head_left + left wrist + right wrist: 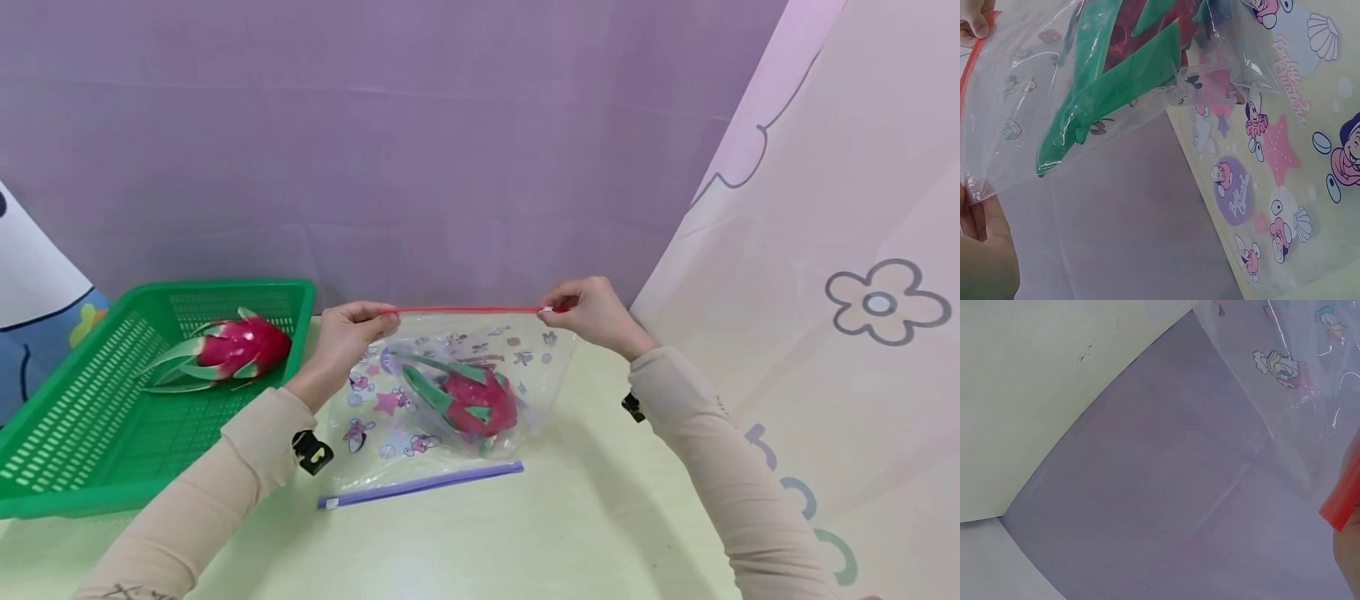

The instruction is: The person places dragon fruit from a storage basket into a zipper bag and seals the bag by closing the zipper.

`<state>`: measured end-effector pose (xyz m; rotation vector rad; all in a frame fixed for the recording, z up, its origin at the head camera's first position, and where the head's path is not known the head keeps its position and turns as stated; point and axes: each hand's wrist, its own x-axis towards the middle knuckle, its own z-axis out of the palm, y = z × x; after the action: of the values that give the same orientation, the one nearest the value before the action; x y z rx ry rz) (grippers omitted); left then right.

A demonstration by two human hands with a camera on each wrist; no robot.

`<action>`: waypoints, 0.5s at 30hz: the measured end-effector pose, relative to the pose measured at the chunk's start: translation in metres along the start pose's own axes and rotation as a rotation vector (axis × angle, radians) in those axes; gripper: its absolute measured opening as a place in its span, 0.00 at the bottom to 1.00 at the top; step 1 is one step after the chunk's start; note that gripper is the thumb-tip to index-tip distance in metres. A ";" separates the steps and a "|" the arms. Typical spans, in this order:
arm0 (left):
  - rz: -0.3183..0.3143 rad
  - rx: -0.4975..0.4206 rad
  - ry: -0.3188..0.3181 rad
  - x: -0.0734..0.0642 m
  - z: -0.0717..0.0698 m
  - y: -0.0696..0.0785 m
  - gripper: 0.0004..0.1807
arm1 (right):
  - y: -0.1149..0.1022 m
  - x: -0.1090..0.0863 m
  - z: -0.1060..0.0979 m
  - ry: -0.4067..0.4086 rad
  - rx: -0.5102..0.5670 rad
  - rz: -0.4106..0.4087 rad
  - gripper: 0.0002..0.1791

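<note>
A clear printed zip bag (551, 350) with a red zip strip (468, 310) hangs upright between my hands. Inside it is a red dragon fruit (491, 404) with long green leaves (1116, 97). My left hand (341, 346) pinches the left end of the strip between thumb and fingers. At the opposite end, my right hand (596, 317) pinches the strip by its small white slider (547, 309). The right wrist view catches the strip's red end (1341, 503) and only part of that hand (1347, 556). Whether the strip is fully closed cannot be seen.
Flat on the table (480, 550), a second printed zip bag (360, 467) with a purple strip (423, 485) lies under and in front of the held one. At left stands a green basket (97, 500) with another dragon fruit (243, 346). A purple curtain (450, 150) hangs behind.
</note>
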<state>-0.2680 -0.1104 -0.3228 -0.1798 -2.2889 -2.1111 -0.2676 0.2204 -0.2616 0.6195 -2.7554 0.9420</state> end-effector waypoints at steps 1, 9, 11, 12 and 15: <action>0.001 0.000 0.000 0.000 0.000 0.000 0.18 | 0.000 0.000 -0.001 0.000 -0.001 0.002 0.05; 0.009 -0.011 0.000 -0.001 -0.002 0.001 0.16 | 0.000 -0.003 -0.004 0.003 -0.014 -0.002 0.04; 0.006 -0.011 0.000 -0.002 -0.003 0.001 0.16 | 0.001 -0.004 -0.004 0.003 -0.016 -0.009 0.04; 0.003 -0.012 -0.002 -0.002 -0.003 0.001 0.16 | 0.001 -0.005 -0.004 0.004 -0.016 -0.011 0.05; -0.007 -0.014 -0.004 -0.002 -0.004 0.000 0.16 | 0.002 -0.006 -0.004 0.015 -0.017 -0.012 0.05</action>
<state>-0.2657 -0.1146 -0.3224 -0.1768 -2.2812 -2.1321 -0.2633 0.2266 -0.2611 0.6232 -2.7408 0.9154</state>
